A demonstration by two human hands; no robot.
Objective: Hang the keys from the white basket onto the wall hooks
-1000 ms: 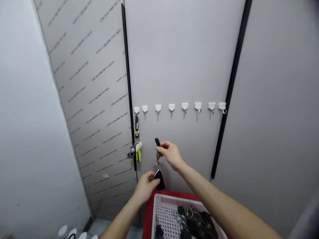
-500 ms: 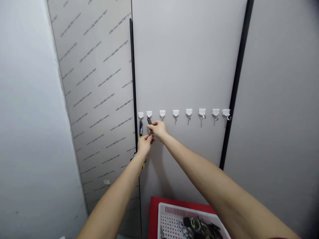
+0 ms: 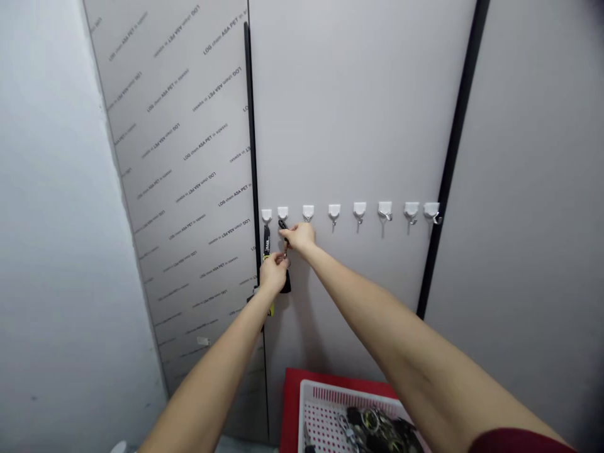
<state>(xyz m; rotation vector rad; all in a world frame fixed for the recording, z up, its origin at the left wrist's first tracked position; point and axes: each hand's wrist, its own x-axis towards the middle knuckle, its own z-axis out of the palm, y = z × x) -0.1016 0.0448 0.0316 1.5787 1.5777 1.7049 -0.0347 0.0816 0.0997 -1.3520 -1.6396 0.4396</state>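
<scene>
A black keychain (image 3: 283, 224) is at the second hook (image 3: 282, 212) from the left, its top just under the hook's white base. Whether it is looped over the metal hook cannot be made out. My right hand (image 3: 301, 236) pinches its upper part. Just below, my left hand (image 3: 274, 273) has its fingers closed on the keychain's metal ring part. A black flat piece (image 3: 285, 283) dangles beside the left hand. On the first hook (image 3: 267, 216) hangs a black strap (image 3: 267, 240) with yellow parts, partly hidden behind my left hand.
Several more white adhesive hooks (image 3: 359, 208) run in a row to the right along the grey panel. Below, a white perforated basket (image 3: 325, 385) holds a heap of keys and rings (image 3: 377, 431) on a red surface (image 3: 290, 402). A black vertical strip (image 3: 252, 157) edges the panel.
My left hand has shifted slightly down and left, and the black flat piece now shows below it. The right hand stays at the keychain's top. The view has tilted slightly.
</scene>
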